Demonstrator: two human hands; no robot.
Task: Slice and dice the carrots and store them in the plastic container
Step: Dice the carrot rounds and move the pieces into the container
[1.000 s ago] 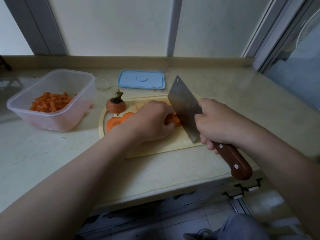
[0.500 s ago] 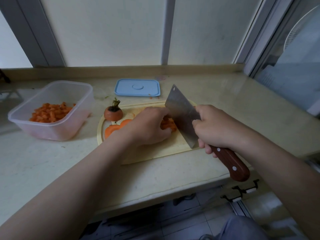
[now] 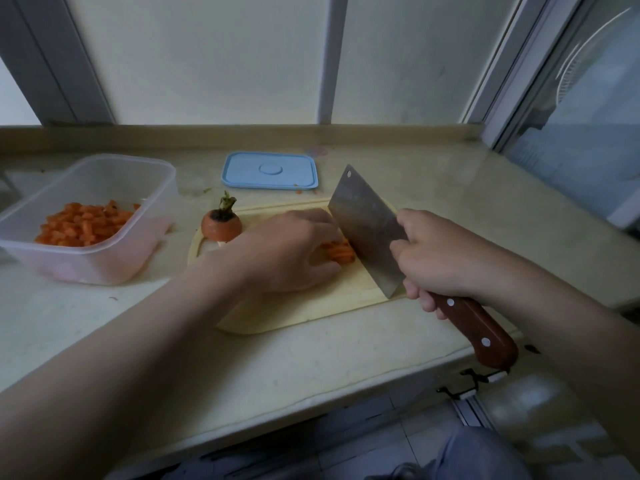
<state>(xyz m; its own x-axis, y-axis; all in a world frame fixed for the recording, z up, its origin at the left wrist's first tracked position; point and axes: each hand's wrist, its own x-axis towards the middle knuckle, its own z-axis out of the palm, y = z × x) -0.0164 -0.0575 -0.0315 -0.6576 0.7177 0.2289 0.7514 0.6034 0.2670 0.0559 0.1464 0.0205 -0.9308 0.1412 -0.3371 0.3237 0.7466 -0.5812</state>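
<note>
Orange carrot strips point(image 3: 337, 252) against cleaver point(image 3: 367, 226) blade on wooden board point(image 3: 311, 306).
Left hand point(image 3: 291, 251) fingers curled, pinning carrot strips; right hand point(image 3: 436, 258) clenched on cleaver handle. Plastic container point(image 3: 86, 268) holding diced carrot point(image 3: 83, 225), 9 o'clock of board.

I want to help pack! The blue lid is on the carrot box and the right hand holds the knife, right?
No: the head view shows the blue lid lying on the counter, off the carrot box. The right hand does hold the knife.
</note>
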